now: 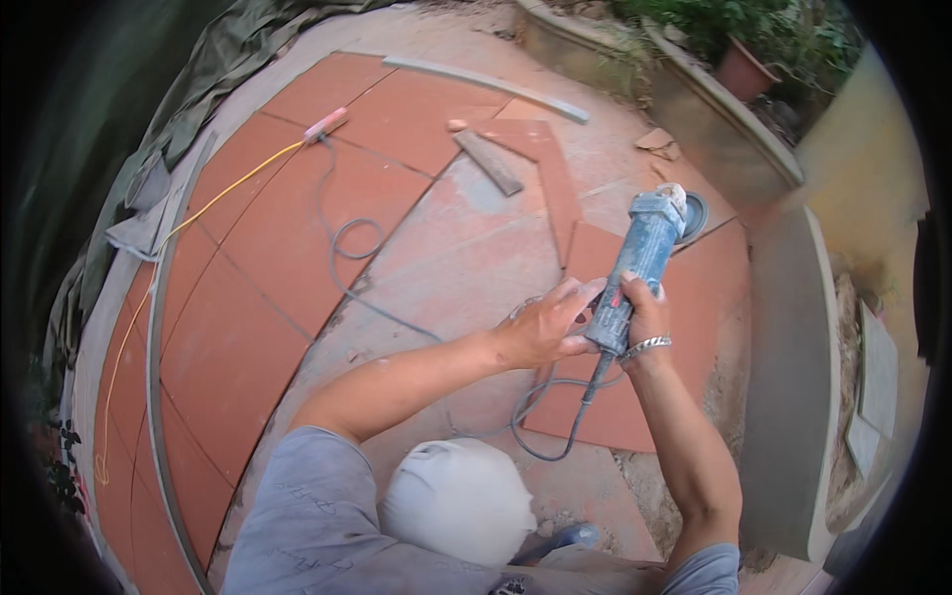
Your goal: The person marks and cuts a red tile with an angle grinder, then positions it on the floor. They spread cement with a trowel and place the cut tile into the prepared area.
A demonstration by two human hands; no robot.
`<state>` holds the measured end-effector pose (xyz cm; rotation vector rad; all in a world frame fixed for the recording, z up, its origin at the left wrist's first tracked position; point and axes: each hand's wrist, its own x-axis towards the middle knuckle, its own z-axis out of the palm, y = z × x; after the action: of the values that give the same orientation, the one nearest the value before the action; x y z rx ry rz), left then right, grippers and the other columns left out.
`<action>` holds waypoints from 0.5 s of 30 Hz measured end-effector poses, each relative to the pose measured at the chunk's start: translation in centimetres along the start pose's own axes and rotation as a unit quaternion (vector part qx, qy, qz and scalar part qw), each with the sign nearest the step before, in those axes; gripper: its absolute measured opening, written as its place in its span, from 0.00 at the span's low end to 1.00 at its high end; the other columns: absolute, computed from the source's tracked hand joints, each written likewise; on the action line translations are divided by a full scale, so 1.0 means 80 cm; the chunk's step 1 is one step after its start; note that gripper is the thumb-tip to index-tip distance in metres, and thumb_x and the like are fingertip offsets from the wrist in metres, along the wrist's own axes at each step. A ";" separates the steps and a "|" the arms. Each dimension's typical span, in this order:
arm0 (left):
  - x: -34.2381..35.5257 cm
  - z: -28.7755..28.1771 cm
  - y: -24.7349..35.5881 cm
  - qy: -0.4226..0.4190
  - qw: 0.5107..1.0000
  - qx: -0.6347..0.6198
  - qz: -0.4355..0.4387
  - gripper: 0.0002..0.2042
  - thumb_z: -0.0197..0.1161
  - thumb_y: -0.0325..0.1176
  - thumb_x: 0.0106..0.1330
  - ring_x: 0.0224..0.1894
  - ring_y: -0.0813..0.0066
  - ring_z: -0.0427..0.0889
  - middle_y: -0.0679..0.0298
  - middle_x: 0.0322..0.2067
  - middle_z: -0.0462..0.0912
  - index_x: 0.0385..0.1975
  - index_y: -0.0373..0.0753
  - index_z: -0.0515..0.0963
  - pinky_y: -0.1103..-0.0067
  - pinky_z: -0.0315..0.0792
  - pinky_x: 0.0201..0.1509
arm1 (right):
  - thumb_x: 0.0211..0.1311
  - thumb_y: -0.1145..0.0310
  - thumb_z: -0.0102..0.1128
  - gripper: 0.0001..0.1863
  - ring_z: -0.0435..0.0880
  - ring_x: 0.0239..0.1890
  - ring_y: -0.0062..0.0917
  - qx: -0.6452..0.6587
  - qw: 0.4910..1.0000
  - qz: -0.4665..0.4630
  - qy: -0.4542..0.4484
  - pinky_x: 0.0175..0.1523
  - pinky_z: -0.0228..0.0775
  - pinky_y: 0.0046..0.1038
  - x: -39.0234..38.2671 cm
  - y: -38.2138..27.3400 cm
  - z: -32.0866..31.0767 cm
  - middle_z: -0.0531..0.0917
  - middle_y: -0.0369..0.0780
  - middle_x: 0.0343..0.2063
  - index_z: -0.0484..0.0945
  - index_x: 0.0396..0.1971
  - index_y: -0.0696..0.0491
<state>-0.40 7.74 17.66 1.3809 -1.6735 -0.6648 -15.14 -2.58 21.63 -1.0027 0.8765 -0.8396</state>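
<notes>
A blue, dust-covered angle grinder [650,243] is held up in front of me, its disc end pointing away and to the right. My right hand [647,312] grips its body from the right, thumb on top, with a chain bracelet at the wrist. Beside the tool's rear end is my left hand [555,322], dusty, its thumb and fingers spread apart. Those fingertips reach the casing; whether they press on it is unclear. From the back of the grinder a grey power cord [578,426] loops down over a terracotta tile [585,416].
Laid terracotta tiles [248,268] cover the left side, crossed by a yellow cord [233,193] meeting a pink-and-white connector [325,124]. A metal straightedge [486,84] lies at the back, a short bar [488,164] nearer. At right stands a low wall [788,397]. Behind is a planter edge [734,129].
</notes>
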 end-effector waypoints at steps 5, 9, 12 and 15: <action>-0.067 -0.027 -0.085 -0.076 0.982 0.100 -0.139 0.39 0.72 0.38 0.61 0.58 0.51 0.80 0.45 0.59 0.74 0.71 0.35 0.62 0.64 0.75 0.61 | 0.52 0.63 0.70 0.29 0.86 0.38 0.35 -0.264 0.965 -0.002 -0.010 0.47 0.82 0.37 0.031 0.104 0.053 0.83 0.45 0.36 0.72 0.53 0.60; -0.126 -0.077 -0.140 -0.050 0.962 0.056 -0.262 0.35 0.71 0.41 0.63 0.59 0.50 0.81 0.42 0.60 0.78 0.69 0.33 0.67 0.65 0.74 0.63 | 0.45 0.62 0.73 0.45 0.85 0.45 0.46 -0.459 0.883 -0.084 -0.055 0.54 0.79 0.39 0.061 0.198 0.076 0.84 0.52 0.46 0.66 0.65 0.62; -0.153 -0.108 -0.149 0.063 0.944 0.013 -0.324 0.30 0.70 0.41 0.65 0.57 0.58 0.83 0.46 0.54 0.83 0.64 0.32 0.73 0.68 0.76 0.60 | 0.44 0.61 0.74 0.51 0.82 0.52 0.52 -0.575 0.808 -0.102 -0.071 0.60 0.74 0.43 0.085 0.260 0.099 0.81 0.57 0.53 0.62 0.70 0.62; -0.149 -0.130 -0.137 0.080 0.926 -0.017 -0.369 0.27 0.68 0.37 0.67 0.57 0.68 0.82 0.51 0.53 0.84 0.64 0.32 0.74 0.73 0.77 0.58 | 0.49 0.58 0.74 0.49 0.76 0.59 0.52 -0.601 0.792 0.017 -0.107 0.66 0.68 0.46 0.108 0.307 0.122 0.80 0.59 0.54 0.62 0.70 0.61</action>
<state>14.57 17.63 10.61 1.9916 -0.9743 -0.9520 1.46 0.59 -0.41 -2.1258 1.2304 -0.0033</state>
